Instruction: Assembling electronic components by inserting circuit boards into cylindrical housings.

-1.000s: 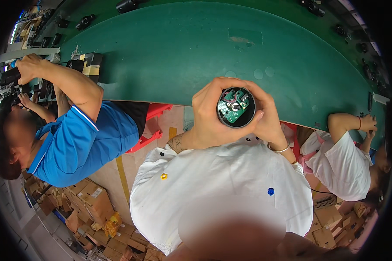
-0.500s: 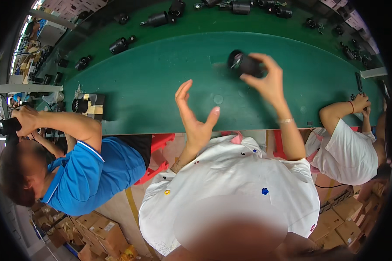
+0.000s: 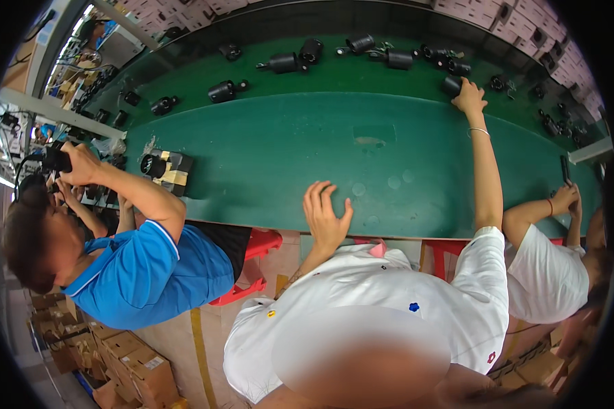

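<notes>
The right grip point(image 3: 469, 100) is at the near end of a black cylinder point(image 3: 451, 85), its fingers part spread; I cannot tell whether they are closed on it or merely touching. The cylinder is at the front of a darker green strip point(image 3: 307, 80), just past the worktop's far edge. Behind the right grip the arm is stretched out nearly straight, a thin bracelet point(image 3: 478, 130) at the wrist.

The left grip point(image 3: 328, 218) holds nothing — fingers loosely curved, thumb well apart — low over the worktop point(image 3: 273, 157) near its near edge, the elbow bent; contact with the surface is unclear.

Between the two grips lies a broad stretch of green, giving room forward and sideways. The far edge bows across the view; beyond it, a row of black housings point(image 3: 283, 63) narrows the space around the cylinder. Toward the left end stands a dark block with yellowish tape point(image 3: 176, 172), near a co-worker's blue sleeve point(image 3: 147, 262). On the right, another co-worker's hands point(image 3: 566, 199) sit close to the worktop's end.
</notes>
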`<state>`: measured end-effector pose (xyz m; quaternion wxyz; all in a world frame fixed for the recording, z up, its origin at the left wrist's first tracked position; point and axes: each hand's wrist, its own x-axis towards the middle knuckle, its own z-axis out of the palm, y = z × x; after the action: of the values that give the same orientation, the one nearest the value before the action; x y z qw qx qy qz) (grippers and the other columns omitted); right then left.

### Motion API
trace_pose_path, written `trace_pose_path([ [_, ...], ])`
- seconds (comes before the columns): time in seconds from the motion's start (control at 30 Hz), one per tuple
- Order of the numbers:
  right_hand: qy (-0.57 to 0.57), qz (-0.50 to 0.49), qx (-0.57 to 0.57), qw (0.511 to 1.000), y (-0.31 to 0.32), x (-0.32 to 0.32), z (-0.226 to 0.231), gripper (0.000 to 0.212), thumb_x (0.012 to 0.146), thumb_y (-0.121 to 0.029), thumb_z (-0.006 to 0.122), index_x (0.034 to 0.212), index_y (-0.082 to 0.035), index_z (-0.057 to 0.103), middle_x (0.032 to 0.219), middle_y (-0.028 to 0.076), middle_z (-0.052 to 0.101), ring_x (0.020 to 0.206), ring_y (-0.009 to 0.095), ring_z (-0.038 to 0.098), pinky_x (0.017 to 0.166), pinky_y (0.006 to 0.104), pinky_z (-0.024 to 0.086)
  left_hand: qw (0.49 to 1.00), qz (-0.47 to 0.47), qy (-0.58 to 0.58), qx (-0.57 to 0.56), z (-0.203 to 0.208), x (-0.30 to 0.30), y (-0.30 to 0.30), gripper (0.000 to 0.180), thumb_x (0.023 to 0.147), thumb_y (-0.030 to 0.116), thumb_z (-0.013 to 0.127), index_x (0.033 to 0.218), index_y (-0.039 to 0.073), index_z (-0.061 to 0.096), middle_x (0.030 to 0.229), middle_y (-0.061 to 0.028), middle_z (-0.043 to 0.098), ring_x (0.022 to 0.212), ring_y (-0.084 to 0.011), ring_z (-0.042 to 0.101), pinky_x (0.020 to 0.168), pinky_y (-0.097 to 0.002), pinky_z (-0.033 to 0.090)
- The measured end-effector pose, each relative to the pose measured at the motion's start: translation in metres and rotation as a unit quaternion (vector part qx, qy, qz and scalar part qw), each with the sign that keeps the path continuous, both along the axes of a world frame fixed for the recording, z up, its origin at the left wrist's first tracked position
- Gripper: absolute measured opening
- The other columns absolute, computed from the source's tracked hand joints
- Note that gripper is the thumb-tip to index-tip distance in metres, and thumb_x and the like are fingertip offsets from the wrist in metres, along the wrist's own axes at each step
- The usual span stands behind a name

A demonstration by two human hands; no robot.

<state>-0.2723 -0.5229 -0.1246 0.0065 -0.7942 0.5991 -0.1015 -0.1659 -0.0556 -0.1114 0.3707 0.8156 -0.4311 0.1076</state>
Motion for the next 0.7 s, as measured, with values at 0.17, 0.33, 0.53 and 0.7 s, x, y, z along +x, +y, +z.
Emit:
trace_pose_path([
  [0.17, 0.007, 0.114, -0.129, 0.985, -0.01, 0.068, 0.02, 0.052, 0.08, -0.012, 0.064, 0.13, -0.018, 0.053, 0.131, 0.012, 0.053, 0.124, 0.038, 0.045, 0.09, 0.0618, 0.044, 1.0, 0.001, -0.008, -0.007, 0.001, 0.001, -0.001, 0.036, 0.075, 0.015, 0.07, 0.107, 0.004, 0.058, 0.12, -0.0101, 0.055, 0.116, -0.0329, 0.05, 0.098, -0.0442, 0.039],
  [0.33, -0.136, 0.266, -0.068, 0.952, -0.037, 0.182, 0.025, 0.068, 0.076, -0.034, 0.075, 0.136, -0.016, 0.049, 0.129, 0.016, 0.055, 0.118, 0.039, 0.053, 0.09, 0.0496, 0.051, 1.0, -0.006, -0.014, -0.012, 0.006, 0.0, -0.001, 0.033, 0.075, 0.014, 0.069, 0.104, 0.005, 0.059, 0.116, -0.0091, 0.057, 0.113, -0.0317, 0.052, 0.097, -0.043, 0.04],
  [0.53, -0.119, 0.261, 0.09, 0.954, 0.004, 0.266, 0.037, 0.074, 0.072, -0.046, 0.079, 0.133, -0.013, 0.053, 0.12, 0.02, 0.062, 0.115, 0.042, 0.056, 0.091, 0.0574, 0.047, 0.998, 0.058, 0.002, -0.028, -0.003, 0.002, 0.005, 0.03, 0.074, 0.013, 0.07, 0.101, 0.005, 0.06, 0.112, -0.0086, 0.058, 0.106, -0.0296, 0.055, 0.093, -0.0404, 0.042],
  [0.7, -0.103, 0.203, 0.089, 0.97, 0.017, 0.272, 0.037, 0.058, 0.072, -0.034, 0.081, 0.12, -0.01, 0.059, 0.112, 0.017, 0.066, 0.107, 0.037, 0.061, 0.089, 0.0516, 0.05, 0.998, 0.042, 0.02, -0.051, 0.003, -0.001, 0.004, 0.026, 0.074, 0.01, 0.069, 0.098, 0.005, 0.061, 0.111, -0.0091, 0.059, 0.099, -0.0296, 0.056, 0.089, -0.0374, 0.045],
])
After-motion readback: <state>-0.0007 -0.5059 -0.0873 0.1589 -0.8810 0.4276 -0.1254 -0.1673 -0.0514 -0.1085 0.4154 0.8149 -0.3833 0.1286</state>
